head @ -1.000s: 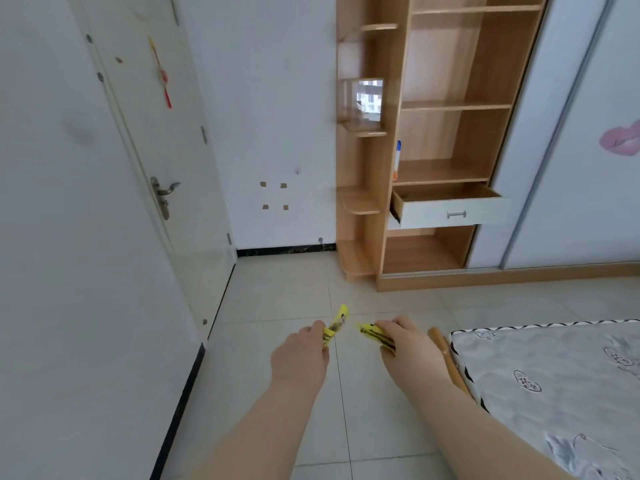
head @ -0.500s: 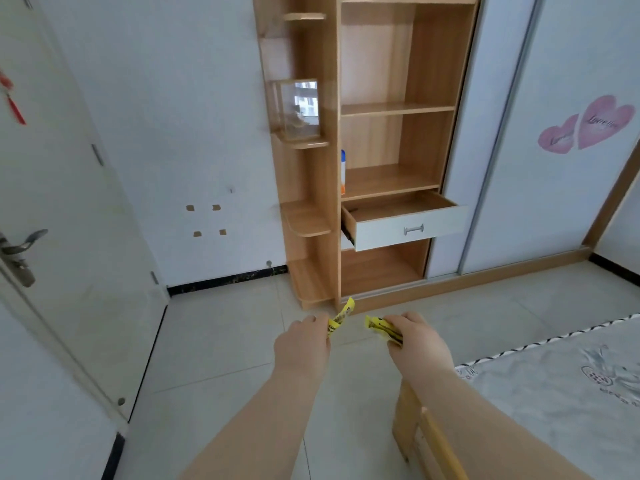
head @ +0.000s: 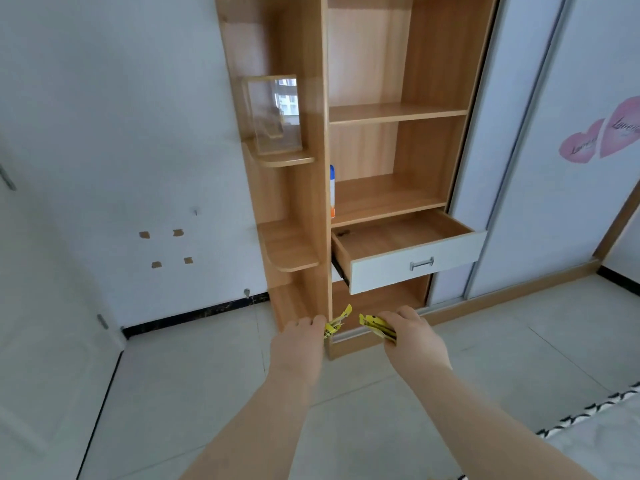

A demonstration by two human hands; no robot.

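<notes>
Both hands are closed on small packets, held in the air in front of the body above the floor (head: pixel 194 386). The left hand (head: pixel 299 341) pinches one yellow sachet (head: pixel 337 323) by its lower end, so the free end sticks up and bends. The right hand (head: pixel 414 337) grips a bundle of sachets (head: pixel 377 328) across their middle.

These look light, thin and floppy, with a slick foil skin. A pinch near the middle should hold them better than one at a tip, and the bundle probably needs a firm squeeze so that none slides out.

Just beyond stands a wooden shelf unit (head: pixel 322 188) with its white-fronted drawer (head: pixel 415 265) pulled out. A bottle (head: pixel 332 192) stands on the shelf above it, at the left edge. To the right is a sliding door (head: pixel 554 209) with heart stickers (head: pixel 602 136).
</notes>
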